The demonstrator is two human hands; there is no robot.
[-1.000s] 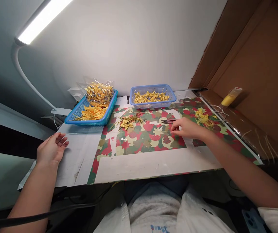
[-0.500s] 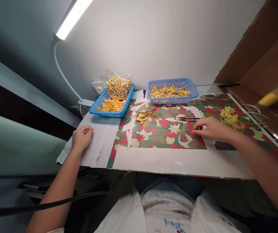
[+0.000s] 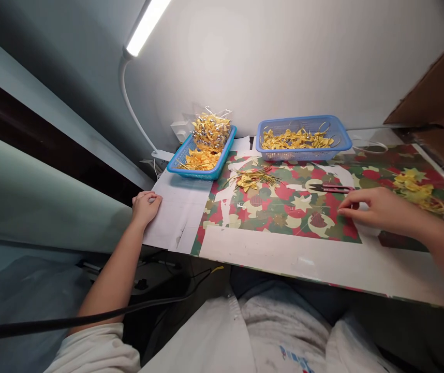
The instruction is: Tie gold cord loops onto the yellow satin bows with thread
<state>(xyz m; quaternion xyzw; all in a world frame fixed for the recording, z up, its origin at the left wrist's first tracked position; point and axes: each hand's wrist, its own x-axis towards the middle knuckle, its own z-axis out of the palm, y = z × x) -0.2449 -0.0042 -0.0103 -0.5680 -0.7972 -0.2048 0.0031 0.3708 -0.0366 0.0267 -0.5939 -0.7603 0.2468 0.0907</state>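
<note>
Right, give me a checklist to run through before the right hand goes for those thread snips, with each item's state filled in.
1. Right hand empty, nothing in its grip: ok.
2. Thread snips lying flat on the patterned table cover, nothing on top of them: ok.
3. Fingertips close to the thread snips but not touching: ok.
4. Left hand resting curled on the white paper, away from the blades: ok.
5. Pile of gold bows with wires clear of the right hand's path: ok.
6. Thread snips' blades closed: cannot tell, too small.
</note>
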